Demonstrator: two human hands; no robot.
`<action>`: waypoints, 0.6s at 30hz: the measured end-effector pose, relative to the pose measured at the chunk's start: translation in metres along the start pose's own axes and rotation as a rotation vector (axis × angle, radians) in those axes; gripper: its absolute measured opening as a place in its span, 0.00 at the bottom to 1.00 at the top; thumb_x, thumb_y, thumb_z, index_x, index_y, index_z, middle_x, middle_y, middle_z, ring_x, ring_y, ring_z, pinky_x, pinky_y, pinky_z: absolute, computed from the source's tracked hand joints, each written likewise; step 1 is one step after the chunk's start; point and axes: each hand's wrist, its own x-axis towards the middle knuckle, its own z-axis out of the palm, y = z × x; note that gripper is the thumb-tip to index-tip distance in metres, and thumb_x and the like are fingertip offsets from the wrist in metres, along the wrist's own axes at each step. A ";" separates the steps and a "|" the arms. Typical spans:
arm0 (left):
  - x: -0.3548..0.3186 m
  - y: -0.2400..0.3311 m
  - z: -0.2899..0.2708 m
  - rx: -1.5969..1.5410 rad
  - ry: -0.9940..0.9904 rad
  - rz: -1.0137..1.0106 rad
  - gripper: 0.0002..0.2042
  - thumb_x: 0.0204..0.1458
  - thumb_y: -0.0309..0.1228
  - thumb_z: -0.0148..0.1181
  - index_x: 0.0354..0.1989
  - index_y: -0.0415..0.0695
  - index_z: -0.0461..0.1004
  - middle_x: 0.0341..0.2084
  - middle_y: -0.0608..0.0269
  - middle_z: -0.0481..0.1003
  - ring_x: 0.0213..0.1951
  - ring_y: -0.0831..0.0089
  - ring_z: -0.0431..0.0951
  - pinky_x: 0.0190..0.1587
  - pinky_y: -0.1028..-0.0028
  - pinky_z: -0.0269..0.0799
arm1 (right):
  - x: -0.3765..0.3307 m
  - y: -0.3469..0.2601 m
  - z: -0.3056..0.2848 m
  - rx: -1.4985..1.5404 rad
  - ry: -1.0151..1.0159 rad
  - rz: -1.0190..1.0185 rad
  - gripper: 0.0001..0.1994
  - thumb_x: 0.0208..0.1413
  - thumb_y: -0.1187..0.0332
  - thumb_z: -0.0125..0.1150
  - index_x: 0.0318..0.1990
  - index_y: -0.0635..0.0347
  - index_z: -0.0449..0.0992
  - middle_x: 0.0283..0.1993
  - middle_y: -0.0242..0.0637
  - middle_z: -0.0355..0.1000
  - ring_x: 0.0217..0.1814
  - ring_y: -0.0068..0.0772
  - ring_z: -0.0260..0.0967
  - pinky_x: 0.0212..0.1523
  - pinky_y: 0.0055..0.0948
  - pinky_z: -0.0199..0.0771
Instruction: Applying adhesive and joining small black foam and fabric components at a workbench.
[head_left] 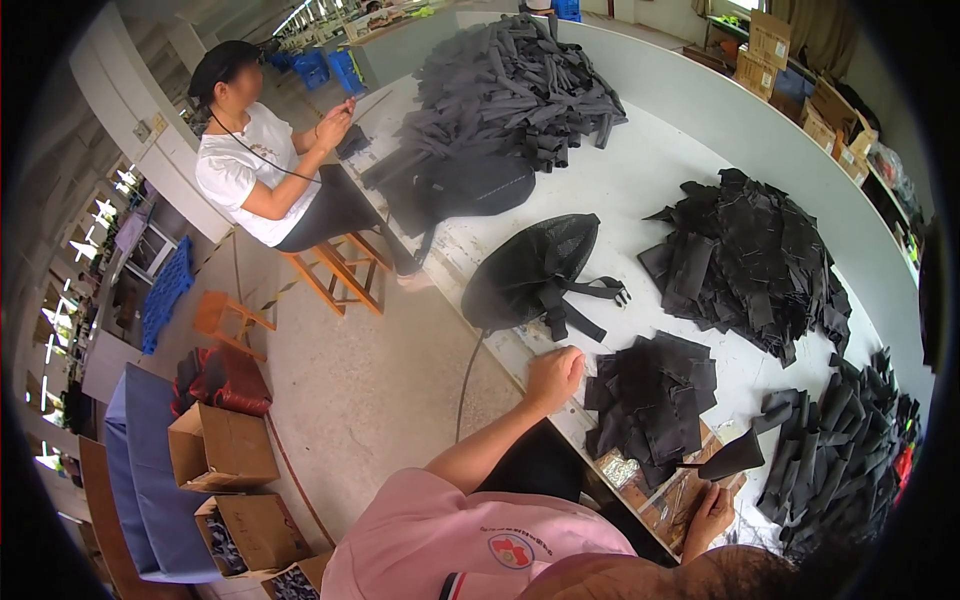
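My left hand (557, 380) is curled closed at the table edge, beside a small stack of black fabric pieces (652, 395). Whatever its fingers may hold is hidden. Lower right, my right hand (710, 515) is closed, its fingertips at the lower corner of a single dark fabric piece (734, 458), which is tilted up over a wooden-looking, tape-covered patch (672, 505) of the table. A black mesh bag (530, 270) with straps and a buckle lies beyond my left hand. Loose black fabric pieces (750, 260) form a larger heap farther right.
Rolled dark strips (510, 85) are piled at the far end, more strips (835, 450) at the right. A low wall (700, 75) borders the white table (625, 205). A person (265, 160) sits on a wooden stool (340, 272) at far left. Cardboard boxes (225, 447) stand on the floor.
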 end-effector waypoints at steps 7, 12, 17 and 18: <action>0.000 0.008 0.010 -0.052 -0.019 0.014 0.06 0.48 0.31 0.49 0.25 0.42 0.69 0.18 0.54 0.70 0.24 0.54 0.71 0.24 0.64 0.64 | -0.011 0.010 -0.010 -0.091 0.075 -0.010 0.11 0.52 0.70 0.48 0.20 0.65 0.64 0.17 0.49 0.60 0.18 0.48 0.58 0.20 0.39 0.55; -0.007 -0.017 0.009 0.038 -0.077 -0.129 0.07 0.49 0.32 0.50 0.25 0.42 0.70 0.18 0.53 0.70 0.23 0.55 0.71 0.24 0.64 0.64 | 0.010 -0.017 -0.004 -0.079 -0.020 0.038 0.10 0.47 0.69 0.54 0.18 0.62 0.65 0.19 0.44 0.62 0.19 0.47 0.61 0.20 0.38 0.59; 0.003 -0.008 -0.001 0.019 -0.086 -0.011 0.07 0.50 0.31 0.49 0.26 0.42 0.71 0.19 0.54 0.72 0.22 0.57 0.72 0.24 0.66 0.65 | 0.006 -0.018 -0.011 -0.032 0.023 0.011 0.12 0.47 0.69 0.56 0.16 0.62 0.64 0.16 0.41 0.60 0.17 0.44 0.60 0.18 0.36 0.58; 0.007 -0.008 -0.001 0.015 -0.080 -0.013 0.07 0.50 0.31 0.49 0.26 0.41 0.71 0.19 0.54 0.72 0.22 0.58 0.72 0.24 0.66 0.65 | 0.004 -0.014 -0.013 0.034 0.047 0.061 0.13 0.48 0.69 0.55 0.16 0.63 0.63 0.16 0.42 0.60 0.17 0.45 0.58 0.17 0.35 0.56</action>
